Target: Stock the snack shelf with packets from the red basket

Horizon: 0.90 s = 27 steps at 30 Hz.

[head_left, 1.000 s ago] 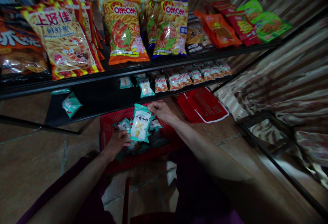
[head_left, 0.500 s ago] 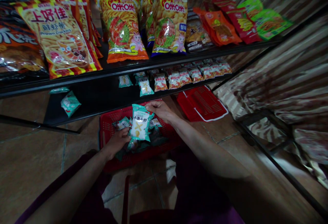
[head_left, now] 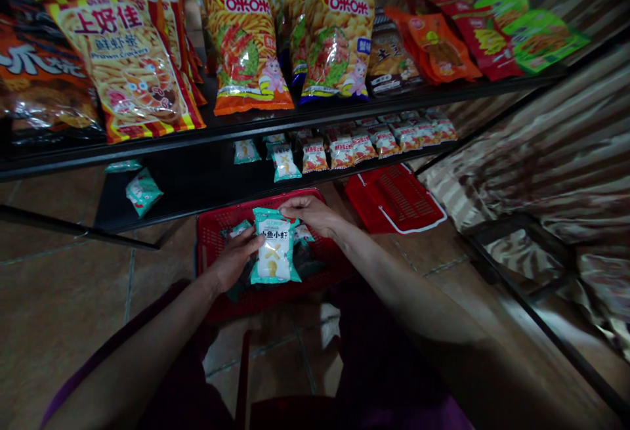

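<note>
A small teal and white snack bag (head_left: pixel 275 249) is held upright between both hands, above a red basket (head_left: pixel 209 236). My right hand (head_left: pixel 310 215) pinches its top right corner. My left hand (head_left: pixel 239 256) grips its left edge, with fingers over the front. More teal bags lie in the basket, partly hidden by the hands and the held bag. On the lower black shelf (head_left: pixel 197 187) a teal bag (head_left: pixel 142 192) lies at the left, and another teal bag (head_left: pixel 285 162) stands beside a row of small orange and white bags (head_left: pixel 341 151).
The upper shelf (head_left: pixel 236 129) holds large snack bags, among them a prawn cracker bag (head_left: pixel 138 69) and an orange one (head_left: pixel 249 46). A second red basket (head_left: pixel 388 200) lies on the floor at the right. Striped cloth (head_left: pixel 497 154) hangs on the right side.
My left hand has moved up and right onto the edge of the held bag. The bag sits slightly lower and closer. The whole view has shifted a little.
</note>
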Tool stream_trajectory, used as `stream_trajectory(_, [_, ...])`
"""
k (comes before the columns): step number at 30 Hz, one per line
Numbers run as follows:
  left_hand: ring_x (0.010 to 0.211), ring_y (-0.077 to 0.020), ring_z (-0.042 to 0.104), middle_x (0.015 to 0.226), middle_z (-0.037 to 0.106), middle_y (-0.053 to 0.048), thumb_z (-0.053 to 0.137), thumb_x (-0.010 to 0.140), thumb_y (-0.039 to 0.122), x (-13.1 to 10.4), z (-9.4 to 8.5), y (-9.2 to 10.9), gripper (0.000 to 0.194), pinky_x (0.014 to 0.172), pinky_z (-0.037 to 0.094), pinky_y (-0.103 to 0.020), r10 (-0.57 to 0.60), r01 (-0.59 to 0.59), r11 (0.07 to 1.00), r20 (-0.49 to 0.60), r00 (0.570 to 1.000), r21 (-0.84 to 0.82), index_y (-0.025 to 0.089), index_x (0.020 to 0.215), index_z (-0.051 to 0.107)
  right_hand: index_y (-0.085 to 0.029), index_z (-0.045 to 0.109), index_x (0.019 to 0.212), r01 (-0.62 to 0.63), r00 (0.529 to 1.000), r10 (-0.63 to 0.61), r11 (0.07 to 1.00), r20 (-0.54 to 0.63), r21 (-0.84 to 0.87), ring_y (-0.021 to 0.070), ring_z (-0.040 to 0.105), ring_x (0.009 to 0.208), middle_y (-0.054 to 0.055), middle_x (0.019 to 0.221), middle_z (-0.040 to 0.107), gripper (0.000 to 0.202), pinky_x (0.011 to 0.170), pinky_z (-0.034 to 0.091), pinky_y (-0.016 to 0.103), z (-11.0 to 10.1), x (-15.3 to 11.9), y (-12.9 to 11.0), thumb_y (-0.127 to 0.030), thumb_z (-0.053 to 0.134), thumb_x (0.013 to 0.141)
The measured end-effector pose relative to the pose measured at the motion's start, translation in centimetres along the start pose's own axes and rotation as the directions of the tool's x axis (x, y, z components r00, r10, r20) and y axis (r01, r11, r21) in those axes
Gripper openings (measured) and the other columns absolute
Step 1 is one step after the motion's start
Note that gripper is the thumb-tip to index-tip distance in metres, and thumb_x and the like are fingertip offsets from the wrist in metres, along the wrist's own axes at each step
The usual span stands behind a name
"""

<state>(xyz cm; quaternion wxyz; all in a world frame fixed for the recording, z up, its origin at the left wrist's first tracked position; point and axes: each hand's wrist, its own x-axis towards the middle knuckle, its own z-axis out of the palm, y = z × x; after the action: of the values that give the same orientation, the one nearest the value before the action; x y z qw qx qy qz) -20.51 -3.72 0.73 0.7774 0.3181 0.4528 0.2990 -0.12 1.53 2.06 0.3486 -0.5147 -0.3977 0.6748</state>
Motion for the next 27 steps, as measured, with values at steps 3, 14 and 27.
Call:
stream_trajectory(3, [0.092,-0.0219,0.066,0.108,0.068,-0.011,0.074,0.067,0.037,0.0,0.6,0.3,0.054,0.08,0.05,-0.033,-0.042,0.04,0.998,-0.045,0.998,-0.054,0.016,0.115,0.058,-0.016,0.071,0.072,0.013,1.0,-0.013,1.0,-0.026,0.0,0.0088,0.056,0.059,-0.001,0.065,0.067,0.029,0.059,0.042,0.021,0.3,0.1,0.3,-0.036,0.081,0.054])
stream_trajectory(14, [0.088,-0.0201,0.067,0.098,0.071,-0.009,0.072,0.07,0.02,1.1,-0.7,0.9,0.036,0.078,0.053,-0.029,-0.039,-0.029,0.949,-0.21,0.977,-0.313,0.014,0.104,0.062,-0.02,0.069,0.084,0.046,0.997,-0.04,0.992,-0.059,0.114,0.0093,0.06,0.072,-0.001,0.082,0.068,0.033,0.064,0.044,0.02,0.7,0.1,1.1,-0.042,0.078,0.061])
stream_trajectory(27, [0.085,-0.0198,0.067,0.099,0.071,-0.009,0.078,0.064,0.021,0.7,0.1,0.7,0.036,0.07,0.051,-0.028,-0.064,0.027,0.973,-0.154,0.986,-0.227,0.016,0.097,0.065,-0.017,0.064,0.065,0.189,0.96,-0.177,0.981,-0.218,0.034,0.0064,0.047,0.054,-0.005,0.057,0.056,0.029,0.054,0.038,0.02,1.3,0.6,1.4,-0.043,0.076,0.061])
